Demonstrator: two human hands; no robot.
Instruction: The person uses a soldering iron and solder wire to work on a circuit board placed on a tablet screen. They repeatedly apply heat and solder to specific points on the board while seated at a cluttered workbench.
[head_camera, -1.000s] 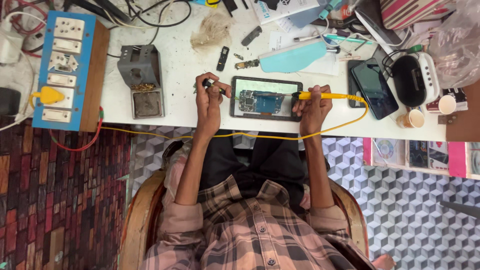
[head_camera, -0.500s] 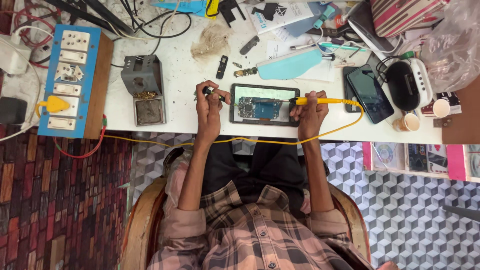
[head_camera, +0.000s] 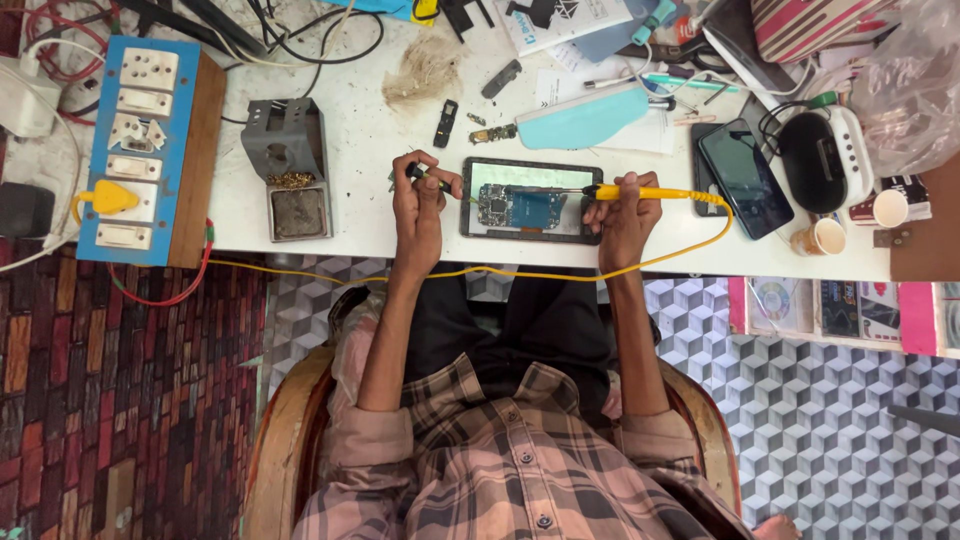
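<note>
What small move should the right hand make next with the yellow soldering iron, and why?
Probably ease the tip slightly left onto the circuit board. The right hand holds the yellow soldering iron with its tip over the opened device, while the left hand holds a small dark tool at the board's left edge.

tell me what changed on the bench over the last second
Almost nothing: the right hand keeps the yellow soldering iron at the opened device, and the left hand still pinches a small dark tool. The view only shifted slightly.
</note>
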